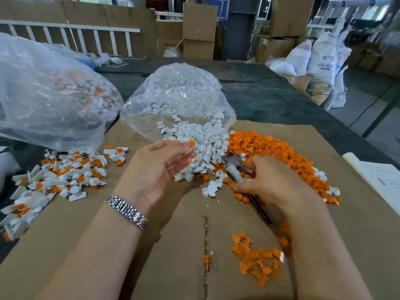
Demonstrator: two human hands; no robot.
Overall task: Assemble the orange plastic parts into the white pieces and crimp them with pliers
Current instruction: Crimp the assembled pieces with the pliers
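Note:
My left hand point(160, 167) is raised palm-up and pinches a white piece with an orange part in it point(191, 146) between thumb and fingertips, above the heap of white pieces point(205, 144). My right hand point(275, 180) lies over the pliers point(234, 167), with its fingers curled round their handles on the cardboard; the metal jaws point up-left toward the white heap. A wide heap of orange parts point(277, 152) lies to the right of the white ones. Several assembled white-and-orange pieces point(65, 178) are piled at the left.
A clear bag of white pieces point(179, 94) spills open at the middle. A larger clear bag of assembled pieces point(49, 94) stands at the left. A small cluster of orange parts point(255, 258) lies near my right forearm. White papers point(381, 180) sit at the right edge of the cardboard sheet point(173, 245).

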